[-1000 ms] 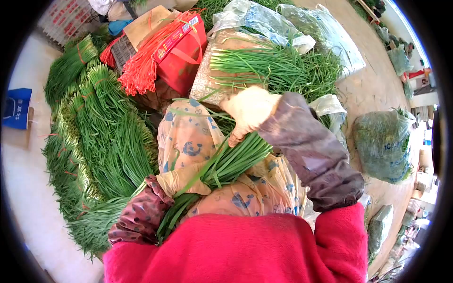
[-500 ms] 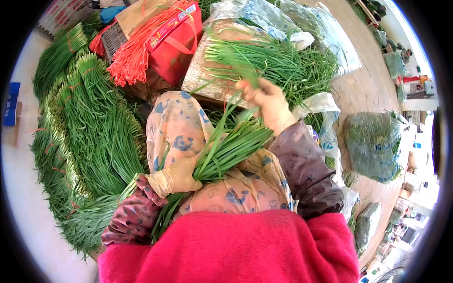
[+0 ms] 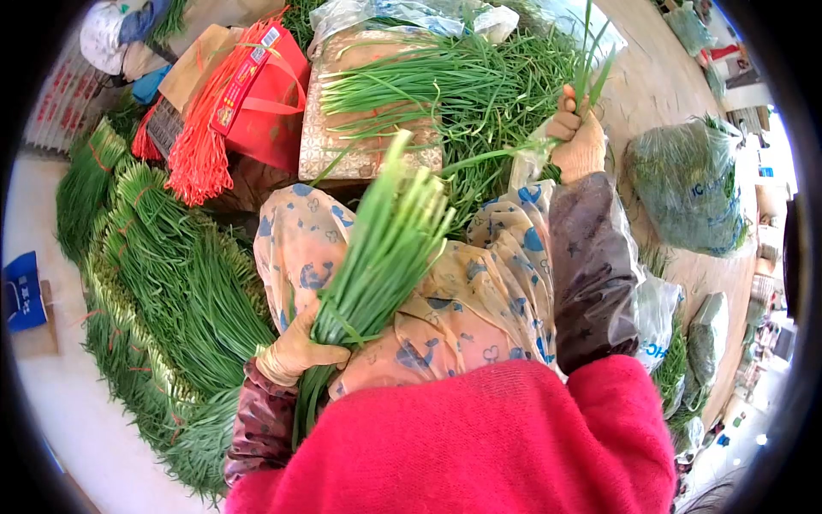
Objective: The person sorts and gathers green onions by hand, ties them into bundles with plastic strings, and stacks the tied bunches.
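Observation:
My left hand (image 3: 300, 349), in a pale glove, is closed around a thick bunch of garlic chives (image 3: 377, 265) above my lap. The bunch's pale stem ends point up and away from me, and its leaves hang below the hand. My right hand (image 3: 578, 144), also gloved, is raised at the right, its fingers closed on a few loose chive leaves (image 3: 589, 73) that stick upward. Ahead of my knees, a loose pile of chives (image 3: 428, 81) lies partly on a patterned board (image 3: 368, 163).
Tied chive bundles (image 3: 184, 257) are stacked at my left. A red bag (image 3: 278, 128) with orange ties (image 3: 201, 158) stands beyond my left knee. A filled plastic sack (image 3: 685, 188) sits on the floor at right. Another person (image 3: 128, 38) is at the far upper left.
My right hand has moved right, away from the bunch, with a few leaves in it. The bunch in my left hand has tilted more upright, stem ends up. The view has shifted.

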`<state>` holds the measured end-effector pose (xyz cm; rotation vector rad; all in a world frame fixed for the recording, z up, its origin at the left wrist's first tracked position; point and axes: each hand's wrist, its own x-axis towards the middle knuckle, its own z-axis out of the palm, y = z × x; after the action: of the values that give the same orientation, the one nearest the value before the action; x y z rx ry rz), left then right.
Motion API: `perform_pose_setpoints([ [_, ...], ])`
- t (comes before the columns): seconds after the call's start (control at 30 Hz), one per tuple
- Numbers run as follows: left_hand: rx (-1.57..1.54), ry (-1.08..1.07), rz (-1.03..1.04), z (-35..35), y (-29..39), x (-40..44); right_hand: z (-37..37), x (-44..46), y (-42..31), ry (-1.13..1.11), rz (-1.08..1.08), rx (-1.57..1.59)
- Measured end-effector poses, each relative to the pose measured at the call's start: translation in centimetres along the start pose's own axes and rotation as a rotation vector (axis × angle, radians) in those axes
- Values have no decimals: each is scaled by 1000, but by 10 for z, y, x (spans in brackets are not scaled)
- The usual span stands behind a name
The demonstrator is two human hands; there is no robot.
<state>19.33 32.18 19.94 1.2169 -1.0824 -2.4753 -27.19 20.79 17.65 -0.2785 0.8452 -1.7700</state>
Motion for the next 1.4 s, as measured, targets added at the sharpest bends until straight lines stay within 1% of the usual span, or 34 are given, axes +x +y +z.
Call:
perform_pose_setpoints([
  [0.03,-133,87,-70,0,2,-6,-6,-3,0,1,-4,11],
  [0.1,-124,143,137,-4,-4,-7,4,-32,4,89,109,-1475],
  [0.17,-256,233,114,-8,0,-15,-9,-56,26,-220,-143,-2338],
  [0.2,-231,230,120,-16,1,-17,-2,-67,33,-221,-153,-2322],
  [0.23,-215,238,127,-19,2,-16,10,-76,44,-307,-49,-2171],
  [0.3,-299,224,282,-21,6,-15,39,-92,68,-469,138,-1860],
  [0.37,-236,212,309,-16,20,-15,54,-103,94,-580,720,-1338],
  [0.43,-98,263,296,-4,34,-12,46,-115,138,-492,895,-856],
  [0.47,-42,266,336,1,35,-9,57,-124,151,-377,1030,-412],
  [0.5,51,220,379,0,29,-6,61,-122,161,-290,1105,-151],
  [0.53,283,205,434,-7,19,0,65,-121,172,-190,1181,103],
  [0.57,396,191,454,-1,21,3,66,-121,174,-183,1176,105],
  [0.6,508,180,478,5,22,6,66,-123,175,-257,984,183],
  [0.63,689,255,500,16,22,7,64,-125,177,-327,791,257],
  [0.67,870,331,519,27,24,8,55,-119,185,-495,720,381],
  [0.7,864,324,512,30,18,10,49,-114,191,-663,654,512],
  [0.77,1323,423,360,32,1,16,34,-93,195,-679,814,687],
  [0.8,1424,418,344,31,-5,21,30,-85,196,-732,914,810],
  [0.83,1421,407,341,33,-8,21,22,-87,196,-720,911,812],
  [0.9,1495,390,317,40,-5,20,31,-97,180,-775,862,741],
  [0.93,1447,361,252,43,3,15,34,-98,177,-797,856,734],
  [0.97,1450,355,252,43,21,7,35,-98,176,-805,847,726],
  [1.03,1515,6,226,30,62,-15,37,-100,175,-818,841,708],
  [1.1,1092,-67,271,8,94,-36,41,-101,175,-835,844,689],
  [1.13,862,-38,280,-3,103,-39,42,-101,175,-839,842,681],
  [1.17,455,-15,449,-10,95,-36,44,-102,175,-844,837,675],
  [1.23,376,113,722,3,102,-12,48,-104,174,-848,825,662],
  [1.27,439,36,665,-2,97,2,49,-104,173,-846,821,658],
  [1.3,99,-73,604,32,90,21,49,-104,172,-841,817,645],
  [1.37,971,-45,479,-1,67,45,51,-106,169,-825,805,620],
  [1.4,1011,-94,453,-5,54,60,50,-107,165,-815,794,594],
])
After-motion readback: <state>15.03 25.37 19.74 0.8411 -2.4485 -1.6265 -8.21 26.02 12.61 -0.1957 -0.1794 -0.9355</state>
